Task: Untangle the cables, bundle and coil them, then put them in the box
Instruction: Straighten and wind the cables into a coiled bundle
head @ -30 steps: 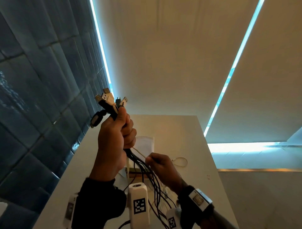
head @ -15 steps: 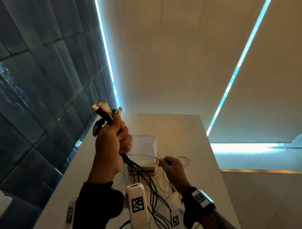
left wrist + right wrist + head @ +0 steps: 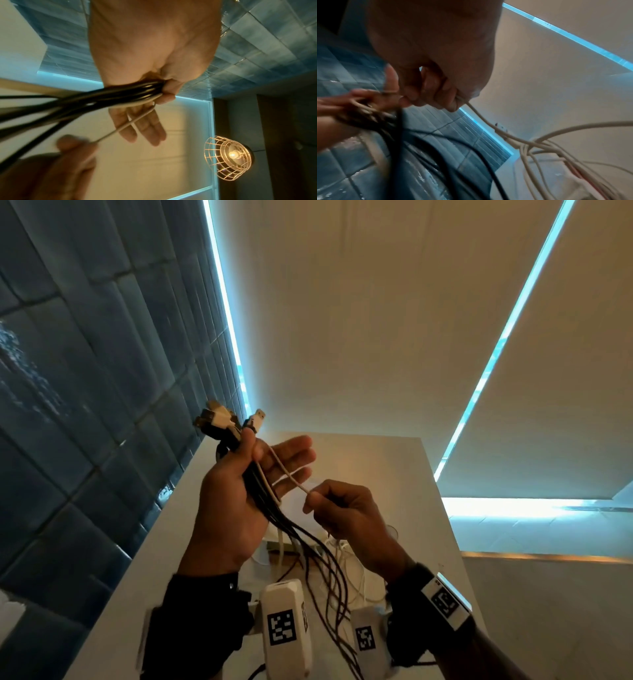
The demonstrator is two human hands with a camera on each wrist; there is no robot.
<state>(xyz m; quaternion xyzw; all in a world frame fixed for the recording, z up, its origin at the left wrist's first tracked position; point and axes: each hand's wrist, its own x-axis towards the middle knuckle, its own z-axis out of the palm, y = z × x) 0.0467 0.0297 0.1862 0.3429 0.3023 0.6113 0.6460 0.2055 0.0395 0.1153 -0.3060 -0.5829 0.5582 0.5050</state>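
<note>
Nearest you, two white wrist-mounted camera housings with black square markers (image 3: 286, 625) sit at the bottom of the head view, dark strands trailing between them. Just above, your left hand (image 3: 236, 501) holds up the bunch of thin black rubber-sheathed cables (image 3: 270, 508), your thumb clamping the bunch against the palm while the four fingers (image 3: 291, 453) stand nearly straight. The mixed white and black USB plug ends (image 3: 222, 422) stick out above the thumb. Your right hand (image 3: 346, 515), just beside the left, has its fingers curled, thumb and forefinger pinching one slim cream-white cable (image 3: 291, 477) that runs taut across the left fingers and loops back into the bunch. The loose lengths hang down to the long white tabletop (image 3: 394, 474), where more pale cables lie in a tangle. The box seems to be the partly hidden, cloth-topped shape under your hands; I cannot tell for sure.

These leads look light, limp and smooth, so they should slide through a loose grip and spring out of a coil. The stiff plug ends are likely the firmest place to hold; the white strand is probably best drawn gently near the knot, not yanked at its connector. Beyond the table hang cream roller blinds (image 3: 342, 320) edged with blue daylight, beside a dark blue tiled wall (image 3: 85, 371).
</note>
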